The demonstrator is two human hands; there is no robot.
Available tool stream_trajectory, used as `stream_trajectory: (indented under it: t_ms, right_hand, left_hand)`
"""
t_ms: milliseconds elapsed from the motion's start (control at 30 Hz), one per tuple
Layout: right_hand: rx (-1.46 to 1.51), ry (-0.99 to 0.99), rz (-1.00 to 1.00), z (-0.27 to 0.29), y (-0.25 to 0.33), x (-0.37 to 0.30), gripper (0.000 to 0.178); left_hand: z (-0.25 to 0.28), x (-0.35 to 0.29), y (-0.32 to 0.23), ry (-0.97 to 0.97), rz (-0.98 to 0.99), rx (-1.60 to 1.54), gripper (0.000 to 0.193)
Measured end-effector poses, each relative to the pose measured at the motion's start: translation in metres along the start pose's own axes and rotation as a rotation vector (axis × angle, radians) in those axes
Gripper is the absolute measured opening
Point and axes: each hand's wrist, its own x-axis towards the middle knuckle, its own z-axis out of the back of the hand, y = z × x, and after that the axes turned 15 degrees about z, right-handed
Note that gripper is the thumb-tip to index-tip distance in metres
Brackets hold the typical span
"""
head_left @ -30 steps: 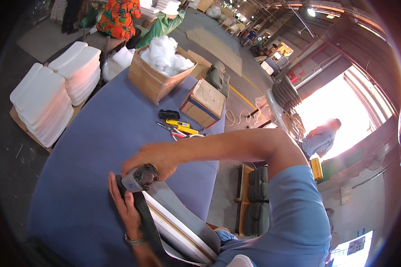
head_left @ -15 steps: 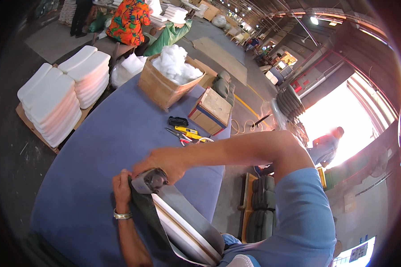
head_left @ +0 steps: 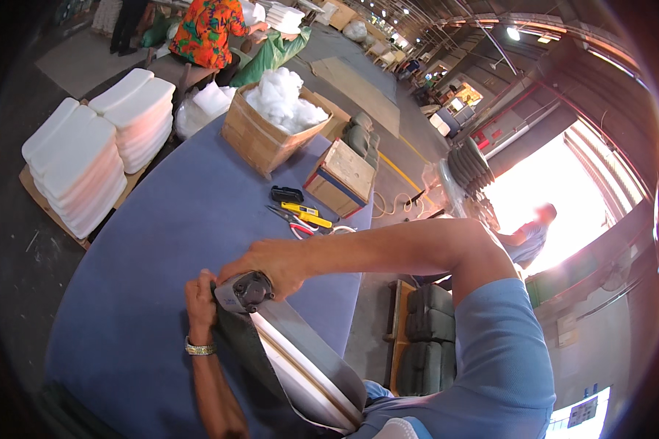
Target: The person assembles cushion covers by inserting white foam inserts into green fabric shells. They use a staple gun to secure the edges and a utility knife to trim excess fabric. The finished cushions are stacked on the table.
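Observation:
My right hand (head_left: 272, 265) is closed round a grey and black staple gun (head_left: 244, 293), whose nose rests at the far end of a long upholstered piece. That piece has dark grey fabric (head_left: 243, 342) along its left side and a white inner face (head_left: 299, 372) with a thin brown strip running down it. My left hand (head_left: 200, 298), with a metal watch on the wrist, is closed at the fabric's far edge beside the tool. The staple gun partly hides the fingertips and the contact point.
A blue-covered table (head_left: 146, 271) lies under the work. On it are pliers (head_left: 293, 222), a yellow cutter (head_left: 306, 214), a black case (head_left: 287, 194), a small box (head_left: 340, 178) and a carton (head_left: 260, 139) of white stuffing. White foam stacks (head_left: 80, 161) stand left; other people work beyond.
The staple gun has tilted slightly, and more of its black end shows. Both hands stay at the same end of the piece. The whole view has shifted a little.

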Motion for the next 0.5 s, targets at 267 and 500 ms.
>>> stream_trajectory:
  t_ms: [267, 500]
  right_hand:
    - [0.035, -0.026, -0.038, -0.003, 0.003, 0.000, 0.065]
    - [-0.003, -0.020, -0.024, 0.002, 0.015, 0.005, 0.061]
  left_hand:
    - [-0.001, 0.000, -0.001, -0.059, -0.014, 0.018, 0.051]
    - [0.007, 0.000, 0.000, -0.083, -0.074, 0.038, 0.047]
